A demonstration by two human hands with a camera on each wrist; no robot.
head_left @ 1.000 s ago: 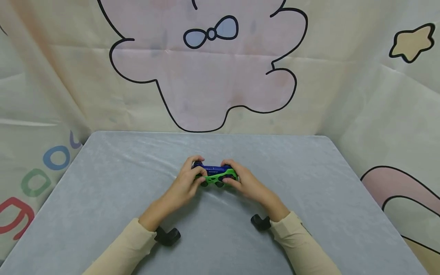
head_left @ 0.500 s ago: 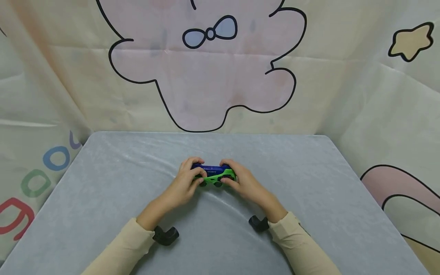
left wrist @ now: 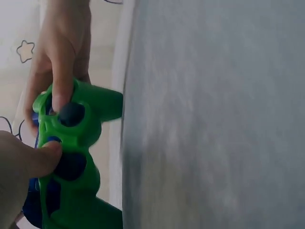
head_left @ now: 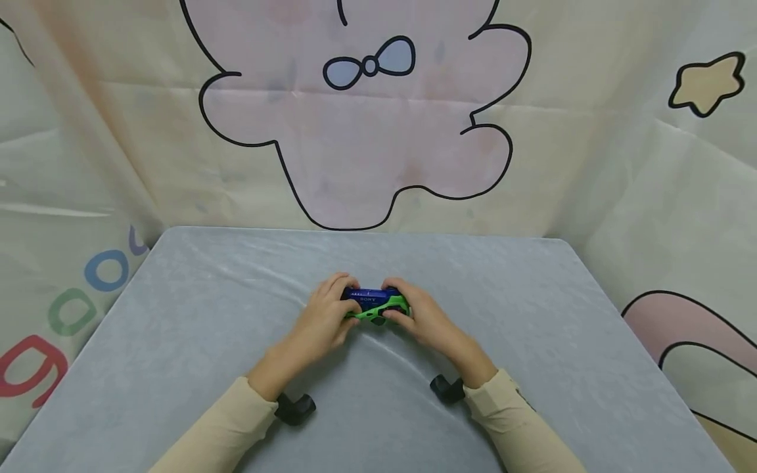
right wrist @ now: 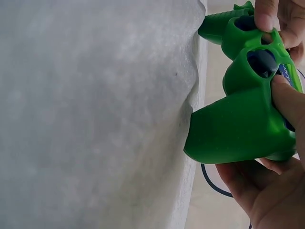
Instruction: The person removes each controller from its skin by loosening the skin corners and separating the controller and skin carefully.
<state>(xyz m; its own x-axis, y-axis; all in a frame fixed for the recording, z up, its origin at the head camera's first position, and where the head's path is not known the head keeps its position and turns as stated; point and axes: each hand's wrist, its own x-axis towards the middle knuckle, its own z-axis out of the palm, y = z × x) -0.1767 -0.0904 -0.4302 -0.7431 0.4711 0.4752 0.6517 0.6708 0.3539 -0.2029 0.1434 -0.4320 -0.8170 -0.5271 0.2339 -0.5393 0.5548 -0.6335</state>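
Observation:
A blue game controller (head_left: 367,297) marked SONY is held between both hands near the middle of the table. A green silicone cover (right wrist: 238,129) lies over its thumbstick side and grips, leaving blue showing along the back edge. My left hand (head_left: 319,318) grips the left end, hiding much of it; in the right wrist view its fingertips (right wrist: 265,21) pinch the cover's edge. My right hand (head_left: 430,320) holds the right end, fingers behind and thumb on the front. The left wrist view shows my left thumb (left wrist: 47,155) on the cover beside a dark blue thumbstick (left wrist: 70,165).
A grey-blue cloth covers the table (head_left: 503,282), with soft wrinkles under the hands. Black wrist cameras (head_left: 296,408) jut inward from both wrists. A printed curtain (head_left: 367,151) hangs behind the table and along both sides.
My left hand has shifted inward over the controller's left end and hides more of it. The green edge there now slants down to the left. My right hand keeps its hold; the head view shifts slightly.

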